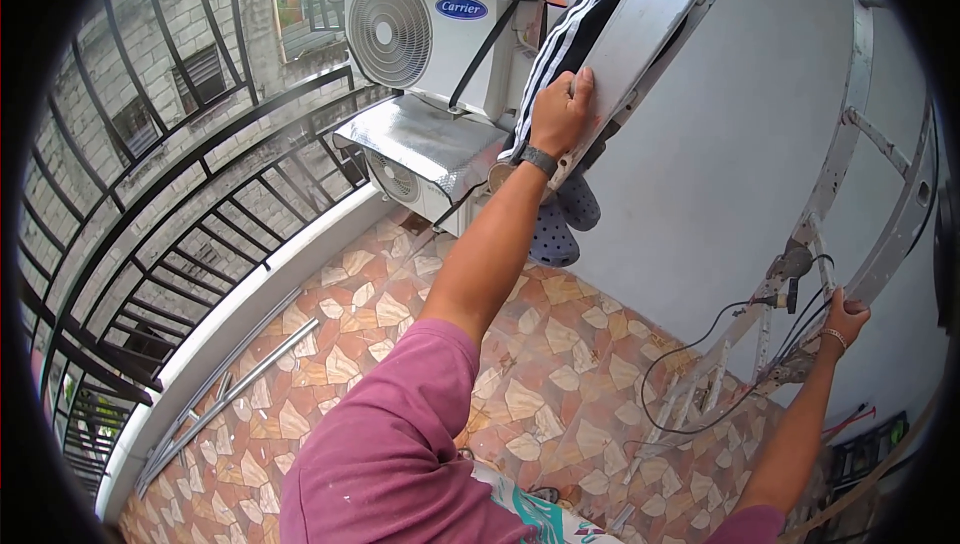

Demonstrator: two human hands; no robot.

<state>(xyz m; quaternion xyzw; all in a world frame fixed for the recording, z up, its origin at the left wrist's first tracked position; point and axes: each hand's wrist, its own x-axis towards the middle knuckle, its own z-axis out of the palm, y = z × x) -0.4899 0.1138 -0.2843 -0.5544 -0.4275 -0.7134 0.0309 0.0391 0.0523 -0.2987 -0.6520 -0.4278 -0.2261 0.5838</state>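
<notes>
My left hand point(563, 109) is closed around an aluminium ladder rail point(655, 19) in the upper middle. Close beside it are a person's legs in black trousers point(556, 44) with white stripes and grey clog shoes point(553, 234). At the lower right, my right hand point(846, 322) grips another rail of the paint-spotted ladder point(900, 234). A dark power tool point(785, 279) with a looping black cord hangs on the ladder, just left of that hand.
Two white outdoor air-conditioner units point(485, 59) sit stacked behind. A black metal railing point(205, 179) on a curved white ledge point(220, 344) runs along the left. Metal tubes point(250, 384) lie on the tiled floor point(540, 394); a white wall point(690, 194) stands to the right.
</notes>
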